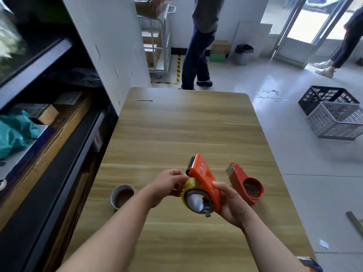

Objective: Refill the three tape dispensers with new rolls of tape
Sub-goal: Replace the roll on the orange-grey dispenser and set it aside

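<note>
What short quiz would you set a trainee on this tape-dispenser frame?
1. True or false: the orange dispenser carries no roll.
2. Fill in: the red dispenser lies on the table to the orange one's ___.
3. The left hand: A pinches at the yellowish tape roll; B lies flat on the table; C hangs out of view.
Key: 1 false; 2 right; 3 A.

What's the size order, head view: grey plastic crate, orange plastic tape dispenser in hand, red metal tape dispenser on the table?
1. Grey plastic crate.
2. Orange plastic tape dispenser and red metal tape dispenser look alike; the orange one is raised nearer the camera, so unranked.
</note>
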`<state>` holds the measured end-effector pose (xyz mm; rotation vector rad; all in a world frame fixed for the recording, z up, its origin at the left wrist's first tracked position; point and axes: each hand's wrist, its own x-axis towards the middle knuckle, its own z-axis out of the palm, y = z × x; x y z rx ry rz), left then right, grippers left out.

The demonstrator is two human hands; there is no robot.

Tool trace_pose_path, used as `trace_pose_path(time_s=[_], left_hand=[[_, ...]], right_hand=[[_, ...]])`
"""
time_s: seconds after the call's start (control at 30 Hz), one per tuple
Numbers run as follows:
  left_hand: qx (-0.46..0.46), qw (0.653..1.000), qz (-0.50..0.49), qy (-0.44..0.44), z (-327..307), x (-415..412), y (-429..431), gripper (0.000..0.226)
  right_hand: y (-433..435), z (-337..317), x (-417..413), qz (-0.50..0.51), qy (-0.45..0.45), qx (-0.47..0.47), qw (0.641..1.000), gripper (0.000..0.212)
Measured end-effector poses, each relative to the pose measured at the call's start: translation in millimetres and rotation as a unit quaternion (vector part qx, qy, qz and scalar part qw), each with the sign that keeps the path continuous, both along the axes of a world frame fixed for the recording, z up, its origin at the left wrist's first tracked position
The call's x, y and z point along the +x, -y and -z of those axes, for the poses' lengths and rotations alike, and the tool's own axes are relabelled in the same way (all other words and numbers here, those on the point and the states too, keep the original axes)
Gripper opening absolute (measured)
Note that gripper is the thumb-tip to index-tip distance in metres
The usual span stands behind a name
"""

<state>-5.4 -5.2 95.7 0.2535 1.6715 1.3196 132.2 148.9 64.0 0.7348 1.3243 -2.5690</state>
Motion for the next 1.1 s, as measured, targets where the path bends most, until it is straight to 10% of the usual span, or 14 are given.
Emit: trace_pose_path(time_s=[0.7, 0.9, 1.1], left_hand=[[0.147, 0.972, -0.180, -0.034, -38.3, 14.0, -9.2, 0.034], [0.194, 0.977, -0.080, -0.029, -43.2, 11.1, -2.2, 0.002], [0.158, 0.979, -0.039, -0.126, -55.3, 7.8, -2.7, 0.040]], right_hand=[[-1.1, 4.7, 6.2, 0.055, 0.014, -0.195, 0.979, 0.031], [-4.5, 14.1, 5.4, 0.050, 0.031, -0.204, 0.977, 0.031], [3.0, 14.5, 6.4, 0.037, 0.045, -0.210, 0.976, 0.039]])
